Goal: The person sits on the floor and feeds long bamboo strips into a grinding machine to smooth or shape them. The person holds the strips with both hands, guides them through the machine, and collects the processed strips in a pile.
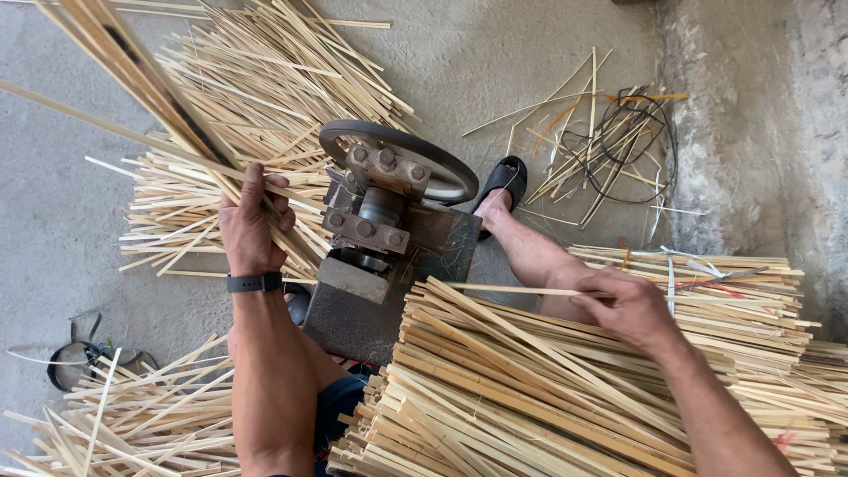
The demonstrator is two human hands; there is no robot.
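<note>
My left hand point(250, 221) grips a bundle of thin bamboo strips point(141, 75) that fans up toward the upper left, just left of a small metal machine point(380, 221) with a round wheel. A black band sits on that wrist. My right hand point(629, 305) rests on a thick stack of bamboo strips point(530, 389) and pinches a single strip point(503, 288) that points left toward the machine.
Loose split strips point(265, 97) lie piled behind the machine and at the lower left point(132, 415). My foot in a black sandal point(503, 185) rests right of the machine. Scrap strips and black wire point(618, 141) lie by a rough concrete wall point(751, 132).
</note>
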